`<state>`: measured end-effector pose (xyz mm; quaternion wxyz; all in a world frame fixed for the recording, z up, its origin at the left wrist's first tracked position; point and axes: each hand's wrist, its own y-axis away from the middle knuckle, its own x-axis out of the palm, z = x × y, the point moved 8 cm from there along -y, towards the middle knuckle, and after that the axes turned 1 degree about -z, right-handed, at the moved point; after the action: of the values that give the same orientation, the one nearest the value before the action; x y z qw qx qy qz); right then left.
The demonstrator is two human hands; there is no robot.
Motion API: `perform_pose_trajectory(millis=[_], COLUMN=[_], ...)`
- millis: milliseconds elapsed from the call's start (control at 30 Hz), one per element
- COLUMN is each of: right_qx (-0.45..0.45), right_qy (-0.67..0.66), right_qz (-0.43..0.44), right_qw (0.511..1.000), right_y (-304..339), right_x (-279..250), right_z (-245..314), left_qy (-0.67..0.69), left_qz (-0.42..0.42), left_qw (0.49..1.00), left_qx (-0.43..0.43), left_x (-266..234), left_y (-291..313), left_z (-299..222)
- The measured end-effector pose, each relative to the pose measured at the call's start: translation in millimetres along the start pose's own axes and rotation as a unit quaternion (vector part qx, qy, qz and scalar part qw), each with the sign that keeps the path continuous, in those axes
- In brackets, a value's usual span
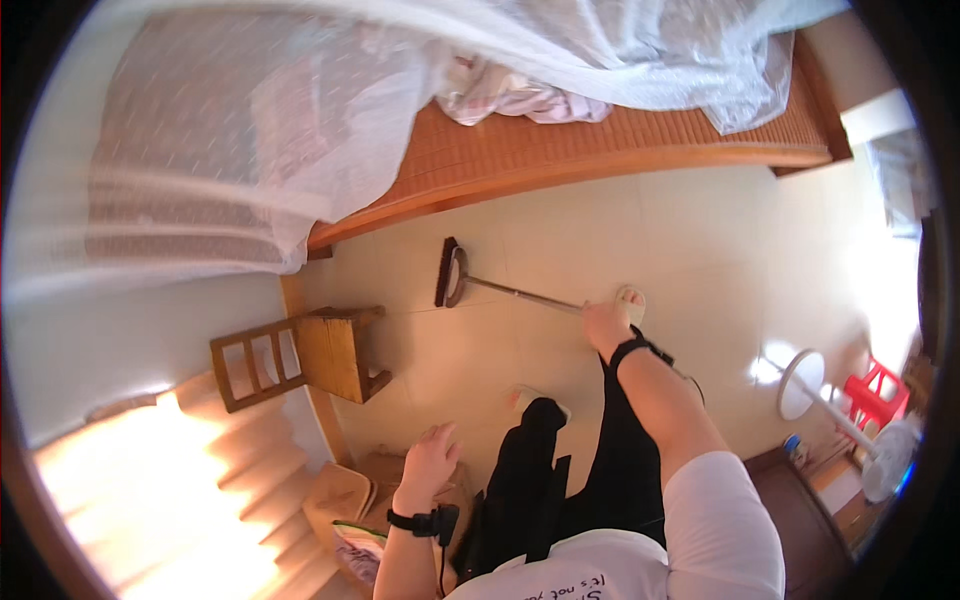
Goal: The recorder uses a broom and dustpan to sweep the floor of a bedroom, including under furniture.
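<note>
My right hand (606,325) is closed around the end of a thin metal handle that belongs to a broom (524,294). The broom's dark bristle head (446,272) rests on the tiled floor, pointing away to the left, between the bed and a wooden chair. My left hand (431,464) hangs free at my left side with its fingers stretched out and nothing in them. Dark bands with cords are on both wrists.
Ahead stands a wooden bed (600,155) draped with a white net (350,120). A small wooden chair (335,352) is at the left. Bags (345,500) lie near my left arm. To the right are a white standing fan (802,385) and a red stool (878,392).
</note>
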<state>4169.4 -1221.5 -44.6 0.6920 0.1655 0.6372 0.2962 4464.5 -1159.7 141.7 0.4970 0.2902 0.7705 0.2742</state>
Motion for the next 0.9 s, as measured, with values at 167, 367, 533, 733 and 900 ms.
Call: perform_pose_trajectory(millis=[167,367,533,733,900], right_qx=[0.143,0.225,0.342,0.410,0.477], right_qy=[-0.025,0.076,0.156,0.238,0.157], right_qz=[0.063,0.034,0.116,0.092,0.208], right_qw=[0.987,0.971,0.919,0.876,0.839], right_y=[13.1,165.5,283.5,340.9,333.5], right_x=[0.8,-43.5,-55.4,-63.2,-38.8], right_z=[-192.8,-468.2,-586.1,-650.8,-674.4], left_qy=[0.071,0.059,0.057,0.056,0.123], left_qz=[0.011,0.080,0.092,0.039,-0.025], left_qw=[0.997,0.995,0.994,0.997,0.991], left_qx=[0.021,-0.006,0.012,0.030,-0.045], left_x=[-8.5,-14.3,-33.4,-60.8,-80.1], left_y=[-79.5,-183.2,-227.2,-310.0,-391.0], left_z=[-90.5,-204.0,-268.3,-272.2,-255.6])
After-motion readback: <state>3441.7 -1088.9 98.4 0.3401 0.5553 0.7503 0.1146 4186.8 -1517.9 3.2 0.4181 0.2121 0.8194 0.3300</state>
